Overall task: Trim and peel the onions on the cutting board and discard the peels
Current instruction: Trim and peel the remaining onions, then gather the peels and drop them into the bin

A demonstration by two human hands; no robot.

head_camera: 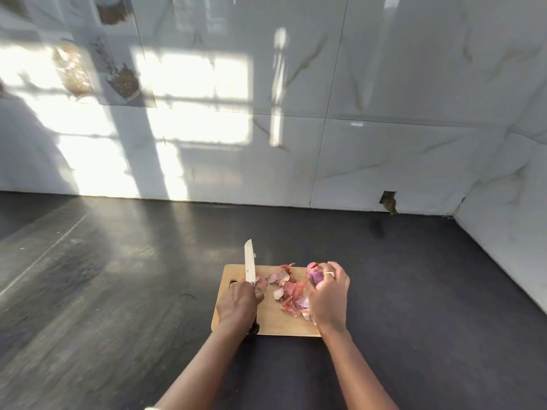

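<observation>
Single head-worn wide-angle view, looking forward and down, close over the cutting board (275, 321), facing tiled wall (384, 113)

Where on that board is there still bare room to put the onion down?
Bare wood shows along the near edge of the cutting board, between the left hand gripping the knife and the right hand holding the onion. The dark counter either side of the board is bare too. The board's middle and right are crowded with peels.
</observation>
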